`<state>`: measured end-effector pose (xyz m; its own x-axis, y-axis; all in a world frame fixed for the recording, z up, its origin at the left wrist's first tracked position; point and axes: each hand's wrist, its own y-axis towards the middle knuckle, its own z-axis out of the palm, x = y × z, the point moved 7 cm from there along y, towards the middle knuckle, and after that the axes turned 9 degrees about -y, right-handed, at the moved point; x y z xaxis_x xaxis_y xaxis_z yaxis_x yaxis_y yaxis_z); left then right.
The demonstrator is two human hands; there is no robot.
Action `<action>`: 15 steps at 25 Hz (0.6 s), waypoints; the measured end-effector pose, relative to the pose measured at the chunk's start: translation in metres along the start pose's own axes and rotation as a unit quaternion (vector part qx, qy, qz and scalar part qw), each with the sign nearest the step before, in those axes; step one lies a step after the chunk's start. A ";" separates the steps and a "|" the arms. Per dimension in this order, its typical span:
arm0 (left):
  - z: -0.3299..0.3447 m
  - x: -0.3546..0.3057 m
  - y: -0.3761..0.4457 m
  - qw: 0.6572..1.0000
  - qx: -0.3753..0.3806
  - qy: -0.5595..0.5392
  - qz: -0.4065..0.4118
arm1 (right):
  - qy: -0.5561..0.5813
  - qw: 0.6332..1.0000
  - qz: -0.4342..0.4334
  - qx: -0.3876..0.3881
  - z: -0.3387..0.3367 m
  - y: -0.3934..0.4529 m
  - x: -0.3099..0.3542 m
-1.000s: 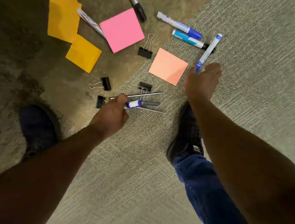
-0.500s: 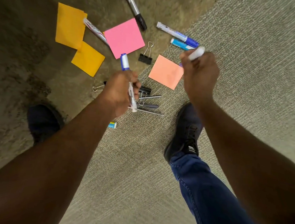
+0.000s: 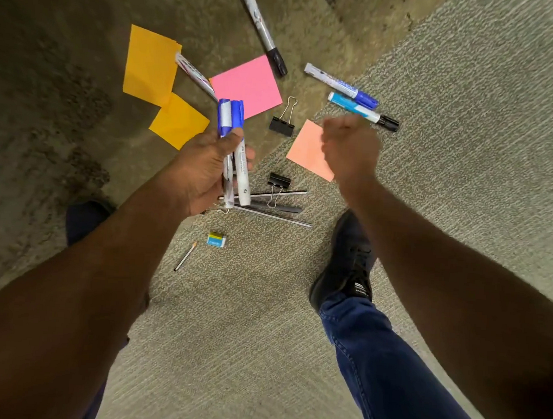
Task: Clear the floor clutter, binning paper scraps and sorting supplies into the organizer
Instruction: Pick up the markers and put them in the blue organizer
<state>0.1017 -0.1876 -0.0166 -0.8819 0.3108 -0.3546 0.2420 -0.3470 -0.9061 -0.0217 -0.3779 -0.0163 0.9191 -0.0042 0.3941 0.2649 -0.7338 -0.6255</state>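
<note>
The step in hand looks like gathering the markers off the carpeted floor (image 3: 257, 356) before any sorting. The left hand (image 3: 205, 167) is raised above the clutter with its grip wrapped round two white whiteboard markers with blue caps (image 3: 236, 153), held roughly upright, caps pointing away from the person. The right hand (image 3: 349, 149) hovers over the salmon square sticky note (image 3: 306, 152); it is blurred, its fingers look curled, and whether it holds anything I cannot tell.

On the floor beyond the right hand lie a white marker with a dark blue cap (image 3: 341, 86) and, just beside it, a light blue marker with a black cap (image 3: 364, 112). Farther off a grey marker with a black cap (image 3: 261, 26) touches the corner of the pink square sticky note (image 3: 246, 86). Another grey marker (image 3: 194, 75) lies between the pink note and the two orange paper sheets (image 3: 159, 84). Two black binder clips (image 3: 281, 125) lie near the salmon note, one of them on a loose bundle of thin dark grey rods (image 3: 278, 206). Nearer the person are a small blue and yellow eraser (image 3: 216, 239) and a short pencil stub (image 3: 185, 255).

Neither bin nor organizer is in view. The next move probably calls for the right hand to reach down to the two markers beyond it, while the left keeps its pair steady
</note>
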 end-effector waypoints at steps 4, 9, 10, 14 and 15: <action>-0.010 -0.006 0.004 1.000 0.006 -0.014 0.007 | 0.287 0.898 0.314 0.114 0.025 0.065 -0.032; -0.022 -0.021 -0.002 0.999 -0.005 -0.009 0.033 | 0.320 0.899 0.277 0.113 0.039 0.094 -0.018; -0.022 -0.025 -0.006 0.999 -0.009 -0.006 0.036 | 0.333 0.891 0.291 0.103 0.037 0.090 -0.018; -0.019 -0.047 -0.049 0.998 -0.008 -0.043 0.035 | 0.271 0.935 0.226 0.043 0.012 0.042 0.006; -0.015 -0.055 -0.067 0.997 -0.004 -0.065 0.035 | 0.230 0.954 0.186 0.052 0.002 0.021 0.018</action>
<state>0.1404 -0.1687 0.0603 -0.9079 0.1679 -0.3841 0.3071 -0.3572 -0.8821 0.0012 -0.3920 -0.0237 0.7368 -0.5658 0.3701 -0.0050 -0.5519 -0.8339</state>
